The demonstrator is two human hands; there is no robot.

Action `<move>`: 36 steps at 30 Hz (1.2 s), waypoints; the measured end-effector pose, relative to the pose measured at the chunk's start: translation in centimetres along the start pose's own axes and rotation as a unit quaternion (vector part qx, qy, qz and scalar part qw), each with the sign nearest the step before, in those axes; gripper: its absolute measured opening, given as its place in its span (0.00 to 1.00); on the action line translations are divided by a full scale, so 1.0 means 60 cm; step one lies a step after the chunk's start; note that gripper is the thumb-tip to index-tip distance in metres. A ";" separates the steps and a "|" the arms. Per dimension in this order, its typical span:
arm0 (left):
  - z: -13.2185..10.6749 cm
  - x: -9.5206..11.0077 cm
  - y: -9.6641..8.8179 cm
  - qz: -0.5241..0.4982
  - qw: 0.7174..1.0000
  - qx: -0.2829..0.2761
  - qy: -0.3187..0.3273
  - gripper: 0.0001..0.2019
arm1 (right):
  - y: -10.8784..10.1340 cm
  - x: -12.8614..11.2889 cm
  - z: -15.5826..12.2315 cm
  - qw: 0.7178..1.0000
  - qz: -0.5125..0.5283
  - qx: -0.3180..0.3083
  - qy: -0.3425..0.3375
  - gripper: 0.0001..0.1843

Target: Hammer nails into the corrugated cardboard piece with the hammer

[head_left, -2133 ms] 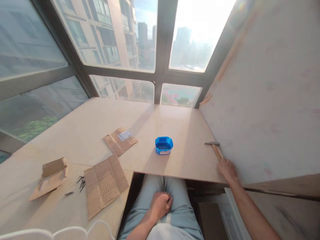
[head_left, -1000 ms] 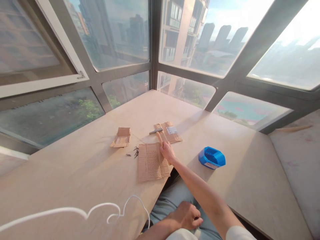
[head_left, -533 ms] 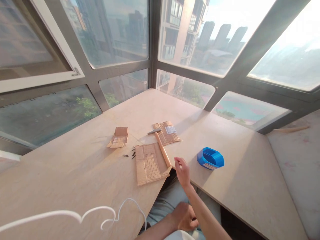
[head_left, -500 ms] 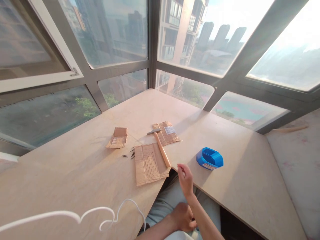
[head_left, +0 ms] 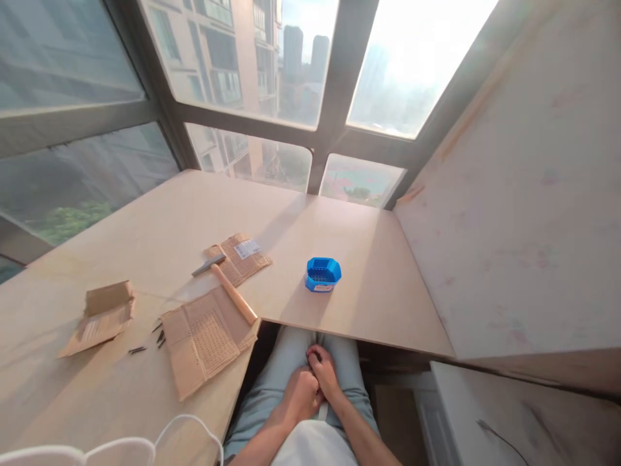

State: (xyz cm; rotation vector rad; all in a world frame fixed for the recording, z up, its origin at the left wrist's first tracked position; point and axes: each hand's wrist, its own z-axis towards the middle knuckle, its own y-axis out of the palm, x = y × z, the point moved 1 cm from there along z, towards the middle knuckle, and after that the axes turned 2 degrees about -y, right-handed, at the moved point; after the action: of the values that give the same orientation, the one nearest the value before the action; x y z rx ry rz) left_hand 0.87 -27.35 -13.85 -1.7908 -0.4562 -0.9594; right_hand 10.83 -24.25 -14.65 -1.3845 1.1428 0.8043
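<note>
My left hand point(head_left: 301, 392) lies in my lap with its fingers curled in, partly hidden. Touching it, my right hand point(head_left: 323, 370) rests on my thighs, its fingers loosely closed; nothing shows in either hand. Beyond them on the table stands a blue open plastic container point(head_left: 324, 285) with a label on its front. To the left, a hammer point(head_left: 235, 294) with a wooden handle lies across a flattened cardboard piece point(head_left: 201, 336) and a labelled cardboard piece point(head_left: 242, 255). Several dark nails point(head_left: 161, 336) are scattered beside the cardboard.
A folded cardboard piece point(head_left: 104, 314) sits at the table's left. White cable-like loops point(head_left: 121, 446) cross the lower left. The table edge point(head_left: 310, 326) runs just past my knees. On the right are a patterned wall point(head_left: 514, 213) and a low white surface point(head_left: 504, 401).
My view has swung right, so the table things appear farther left. My right hand has come down from near the table edge to my lap, beside my left hand.
</note>
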 end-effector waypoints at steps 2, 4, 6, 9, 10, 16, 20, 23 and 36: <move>0.000 0.003 -0.002 0.037 0.999 -0.023 0.021 0.10 | 0.000 0.004 -0.001 1.000 0.011 0.000 0.003 0.09; -0.004 0.007 -0.003 0.079 0.995 -0.039 0.040 0.11 | -0.001 0.010 -0.007 1.000 0.023 -0.007 0.005 0.08; -0.006 0.010 -0.004 0.099 0.993 -0.041 0.049 0.10 | -0.002 0.016 -0.011 0.999 0.032 -0.017 0.009 0.08; -0.007 0.010 -0.002 0.116 0.991 -0.041 0.048 0.09 | -0.003 0.022 -0.011 0.999 0.037 -0.030 0.015 0.08; -0.006 0.009 -0.001 0.122 0.991 -0.042 0.047 0.09 | -0.003 0.022 -0.010 0.999 0.036 -0.033 0.017 0.08; -0.008 0.010 0.007 0.076 0.995 -0.043 0.040 0.08 | -0.010 0.022 -0.009 0.998 0.027 -0.050 0.029 0.11; -0.032 0.024 -0.038 -0.054 0.998 -0.015 -0.032 0.15 | -0.008 0.022 -0.009 0.997 0.030 -0.062 0.047 0.12; -0.073 0.025 -0.128 -0.191 0.961 0.162 -0.121 0.24 | -0.005 0.018 -0.011 0.996 0.036 -0.068 0.053 0.12; -0.165 -0.134 -0.379 -0.262 0.722 0.483 -0.420 0.28 | -0.010 -0.009 -0.012 0.988 0.079 -0.078 0.103 0.15</move>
State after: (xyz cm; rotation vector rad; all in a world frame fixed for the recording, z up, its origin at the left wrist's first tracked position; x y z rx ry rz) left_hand -23.53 -25.81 -4.78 -0.9747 -1.7482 -0.0387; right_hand 11.10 -24.90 -13.86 -1.5481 1.3872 0.8956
